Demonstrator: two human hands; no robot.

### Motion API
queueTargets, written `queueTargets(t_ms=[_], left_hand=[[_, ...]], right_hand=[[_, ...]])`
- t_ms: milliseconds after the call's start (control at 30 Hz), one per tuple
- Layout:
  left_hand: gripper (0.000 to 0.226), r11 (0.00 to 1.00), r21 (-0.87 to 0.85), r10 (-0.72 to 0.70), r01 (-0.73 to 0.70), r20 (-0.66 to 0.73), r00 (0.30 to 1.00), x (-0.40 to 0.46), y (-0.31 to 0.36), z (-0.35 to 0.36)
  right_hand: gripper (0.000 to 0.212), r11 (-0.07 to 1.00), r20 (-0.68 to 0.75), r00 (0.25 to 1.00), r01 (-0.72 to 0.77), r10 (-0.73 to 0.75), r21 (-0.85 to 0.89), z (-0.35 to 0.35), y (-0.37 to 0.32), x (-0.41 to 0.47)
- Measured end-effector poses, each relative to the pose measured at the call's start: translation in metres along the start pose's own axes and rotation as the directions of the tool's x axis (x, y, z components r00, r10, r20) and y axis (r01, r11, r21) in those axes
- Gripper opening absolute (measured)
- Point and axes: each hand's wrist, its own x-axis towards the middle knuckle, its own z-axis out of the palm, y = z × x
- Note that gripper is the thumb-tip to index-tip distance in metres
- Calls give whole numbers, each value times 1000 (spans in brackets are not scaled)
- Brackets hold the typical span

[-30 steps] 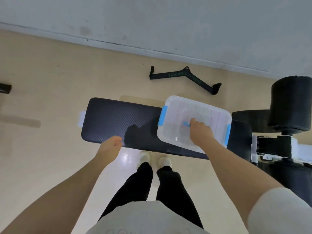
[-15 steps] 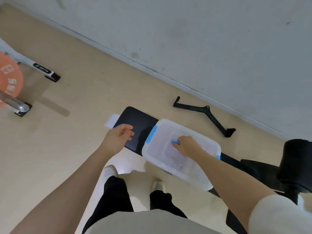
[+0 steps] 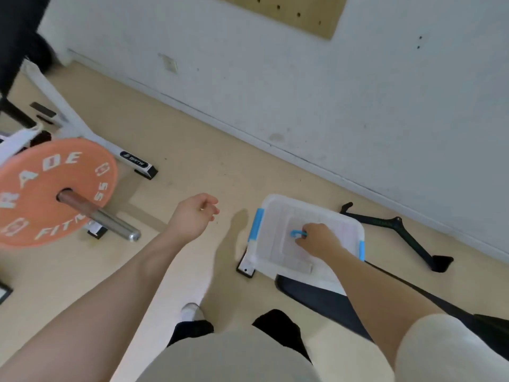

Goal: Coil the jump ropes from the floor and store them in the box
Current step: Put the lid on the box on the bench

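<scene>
Box in hand, no ropes in view yet.
The right hand [image 3: 316, 239] gripped the blue handle [image 3: 297, 233] of the lidded translucent plastic box [image 3: 278, 216] above the dark padded bench [image 3: 316, 299]; left of the box, the left hand [image 3: 192, 216] hung loosely curled, empty.

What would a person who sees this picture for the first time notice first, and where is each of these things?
The large orange weight plate on its bar at the left edge draws the eye first. Next comes the clear plastic box with blue latches, right of centre, where the right hand grips the blue handle on its lid. The left hand hangs loosely curled over the bare floor between them, holding nothing.
</scene>
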Motion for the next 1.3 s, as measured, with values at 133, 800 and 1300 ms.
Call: queueTargets(t_ms=[133,800,1300], left_hand=[[21,999,39,12,-14,54,998,63,4,-46],[26,987,132,-118,97,168,979,585,-38,7],[26,959,262,-185,111,277,943,787,-179,119]], right_hand=[[24,998,-29,999,15,-13,65,-23,-72,41],[25,998,128,991,15,-23,67,-56,-164,559],[46,1000,199,980,-12,13,-9,36,-136,828]])
